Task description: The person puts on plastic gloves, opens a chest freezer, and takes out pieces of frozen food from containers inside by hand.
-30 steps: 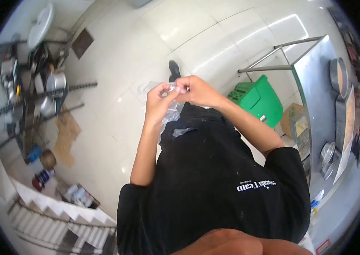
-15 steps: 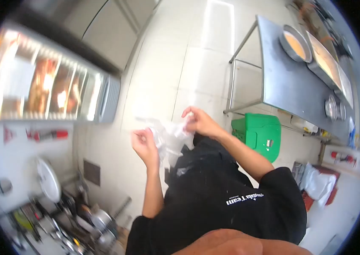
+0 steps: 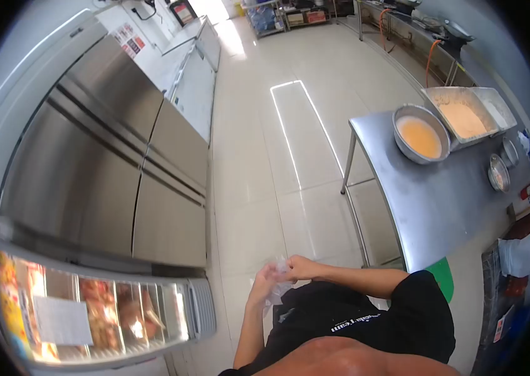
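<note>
A thin clear plastic bag (image 3: 275, 293) hangs crumpled between my two hands, low in the view in front of my dark clothes. My left hand (image 3: 266, 280) is closed on its left side, and my right hand (image 3: 301, 267) pinches it close by on the right. The fingertips of both hands nearly meet at the bag's upper part. Whether anything is inside the bag cannot be made out.
On the right stands a steel table (image 3: 396, 188) bearing a bowl of orange liquid (image 3: 420, 136), a tray of orange powder (image 3: 462, 119) and small bowls. Steel refrigerators (image 3: 89, 156) and a lit display case (image 3: 108, 313) line the left. A green bin (image 3: 443, 280) is partly under the table.
The view has swung up and towards the refrigerators and table. My hands, together at first, were apart with the bag stretched between them half a second ago; now they are close together again.
</note>
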The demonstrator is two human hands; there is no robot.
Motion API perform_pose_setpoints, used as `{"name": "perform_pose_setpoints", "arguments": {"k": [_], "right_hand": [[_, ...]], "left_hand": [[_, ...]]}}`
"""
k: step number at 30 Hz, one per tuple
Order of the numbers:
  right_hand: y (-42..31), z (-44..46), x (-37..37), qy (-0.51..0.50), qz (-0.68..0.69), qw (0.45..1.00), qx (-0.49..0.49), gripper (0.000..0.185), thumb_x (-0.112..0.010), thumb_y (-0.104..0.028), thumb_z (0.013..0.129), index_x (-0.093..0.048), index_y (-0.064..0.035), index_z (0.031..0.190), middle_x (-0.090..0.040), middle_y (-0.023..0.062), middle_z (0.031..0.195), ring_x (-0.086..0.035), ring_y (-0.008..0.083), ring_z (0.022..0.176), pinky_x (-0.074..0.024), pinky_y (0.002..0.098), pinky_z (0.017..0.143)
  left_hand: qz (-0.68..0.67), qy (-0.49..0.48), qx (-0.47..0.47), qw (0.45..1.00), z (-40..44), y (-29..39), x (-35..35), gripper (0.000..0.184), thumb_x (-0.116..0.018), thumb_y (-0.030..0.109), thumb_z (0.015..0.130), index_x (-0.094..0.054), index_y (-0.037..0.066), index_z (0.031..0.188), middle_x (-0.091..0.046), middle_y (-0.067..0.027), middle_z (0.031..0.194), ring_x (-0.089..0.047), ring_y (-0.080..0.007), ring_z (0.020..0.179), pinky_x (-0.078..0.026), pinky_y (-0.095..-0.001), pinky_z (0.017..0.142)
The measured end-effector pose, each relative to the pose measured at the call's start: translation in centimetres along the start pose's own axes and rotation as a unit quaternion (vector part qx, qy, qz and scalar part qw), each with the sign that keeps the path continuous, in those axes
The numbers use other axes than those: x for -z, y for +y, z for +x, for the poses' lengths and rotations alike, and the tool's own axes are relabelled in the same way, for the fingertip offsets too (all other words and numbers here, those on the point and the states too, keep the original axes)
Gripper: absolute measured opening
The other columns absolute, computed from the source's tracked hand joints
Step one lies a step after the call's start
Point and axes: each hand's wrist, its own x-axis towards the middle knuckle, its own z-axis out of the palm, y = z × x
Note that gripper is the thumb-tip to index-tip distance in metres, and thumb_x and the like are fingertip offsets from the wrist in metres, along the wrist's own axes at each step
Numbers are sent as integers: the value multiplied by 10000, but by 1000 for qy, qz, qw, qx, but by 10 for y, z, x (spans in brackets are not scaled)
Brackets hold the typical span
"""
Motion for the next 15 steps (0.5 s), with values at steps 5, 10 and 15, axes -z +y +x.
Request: {"name": "perform_pose_setpoints", "arguments": {"k": [5, 10, 15], "right_hand": [[-82, 55, 61, -50, -168, 984, -13, 250, -734, -266, 818, -674, -34, 746, -597, 4, 648, -507, 86, 567, -403, 270, 491], [-100, 173, 158, 99, -14, 995, -10, 231, -719, -204, 787, -608, -53, 652, -550, -5, 589, -493, 86, 559, -392, 279, 503], [-130, 283, 278, 279, -142, 950, 15, 190, -654, -133, 728, -528, -54, 610, -557, 83, 584, -547, 198, 567, -423, 356, 532]], "left_hand": [[45, 84, 41, 995, 100, 44, 29, 94, -651, 125, 870, -601, 49, 893, -617, -7, 838, -599, -104, 774, -493, -261, 670], [140, 55, -16, 988, 220, 96, 70, 90, -602, 59, 849, -613, 13, 925, -619, -18, 823, -575, -116, 722, -475, -289, 671], [429, -19, -111, 896, 352, 175, 86, 198, -529, -47, 766, -597, 41, 930, -569, -112, 771, -593, -259, 748, -478, -368, 715]]}}
